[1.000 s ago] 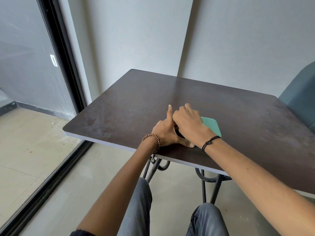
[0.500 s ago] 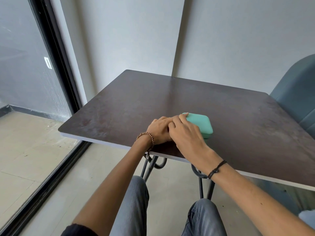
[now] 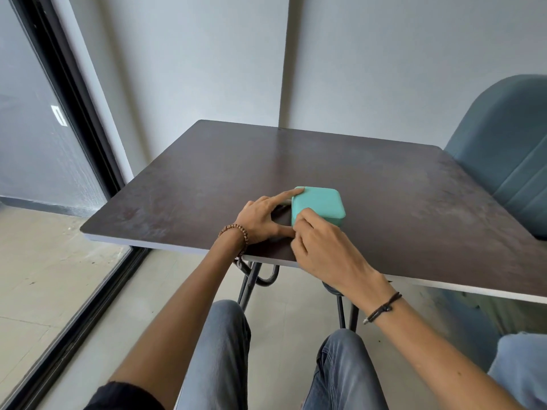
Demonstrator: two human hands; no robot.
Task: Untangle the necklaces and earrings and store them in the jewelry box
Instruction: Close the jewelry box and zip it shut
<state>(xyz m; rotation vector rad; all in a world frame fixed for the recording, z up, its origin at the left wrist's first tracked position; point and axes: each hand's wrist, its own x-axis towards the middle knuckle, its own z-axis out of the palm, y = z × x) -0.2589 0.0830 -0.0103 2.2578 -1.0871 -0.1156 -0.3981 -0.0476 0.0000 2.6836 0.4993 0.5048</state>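
Left hand (image 3: pixel 260 220) has spread open beside jewelry box (image 3: pixel 321 204), index on far corner, right hand (image 3: pixel 322 250) curled on near edge

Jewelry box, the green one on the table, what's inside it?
Nothing inside shows: the jewelry box looks closed, its lid covering the interior. The left hand and right hand touch its left side.

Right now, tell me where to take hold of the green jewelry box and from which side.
Probably best to grip the jewelry box across its left and right walls, coming from the near edge of the table. It sits flat, squat and square with rounded corners, so those short upright walls give parallel faces. The left hand touches the left wall.
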